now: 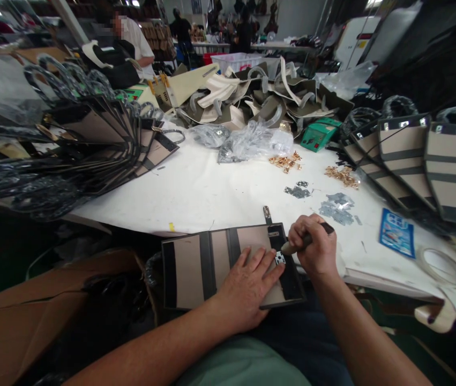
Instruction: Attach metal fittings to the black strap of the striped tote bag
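While the left hand (246, 287) spreads its fingers over the tan-and-black panel (219, 256), the right hand (316, 247) grasps a tapered tool (292, 247) in curled fingers; its tip, seemingly touching a metal plate (279, 258), sits beside the left fingertips. Grey pieces (338, 207) lie beyond the right fingers.

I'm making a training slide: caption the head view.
Left hand spread on a striped panel, right hand gripping a tool beside a metal plate.

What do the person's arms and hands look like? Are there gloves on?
No gloves: the left hand and right hand are bare, with no watch or bracelet showing. No sleeve shows on the left forearm or right forearm. Between them is a green garment.
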### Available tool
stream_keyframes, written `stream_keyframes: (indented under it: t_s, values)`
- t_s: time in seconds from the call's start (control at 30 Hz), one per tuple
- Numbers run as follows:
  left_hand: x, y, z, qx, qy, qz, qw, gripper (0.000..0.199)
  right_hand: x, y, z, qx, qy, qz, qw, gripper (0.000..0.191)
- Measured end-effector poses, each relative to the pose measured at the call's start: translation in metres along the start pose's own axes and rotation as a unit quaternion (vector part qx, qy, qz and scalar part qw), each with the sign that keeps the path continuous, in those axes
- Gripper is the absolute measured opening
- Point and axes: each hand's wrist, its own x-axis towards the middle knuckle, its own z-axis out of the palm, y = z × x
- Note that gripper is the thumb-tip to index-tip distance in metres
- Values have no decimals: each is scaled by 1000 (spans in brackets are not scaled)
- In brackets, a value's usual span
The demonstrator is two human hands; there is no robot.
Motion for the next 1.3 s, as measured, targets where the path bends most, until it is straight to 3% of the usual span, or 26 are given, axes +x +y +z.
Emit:
stream_keyframes:
  t_s: [0.2, 0.5, 0.67, 0.77, 1.1, 1.2, 1.3]
  values:
    - [4, -1, 0, 3, -16, 3, 1000, 98, -7, 0, -6, 1, -9, -12, 1000, 31]
    - [12, -1, -7, 7, -29, 9, 1000, 105, -23, -5, -10, -186, -119, -51, 974, 33]
    - [14, -1, -13, 11, -34, 15, 999, 101, -13, -2, -9, -44, -27, -33, 998, 28]
    - [16, 0, -16, 13, -36, 21, 999, 99, -6, 1, -12, 34, 36, -24, 998, 26]
    - [18, 0, -14, 24, -42, 28, 998, 99, 0, 9, -20, 103, 122, 33, 987, 29]
    - [17, 0, -12, 20, -38, 28, 999, 99, 0, 11, -17, 95, 113, 25, 989, 30]
    - [17, 0, -12, 17, -36, 29, 999, 99, -8, 10, -9, 49, 66, -9, 997, 30]
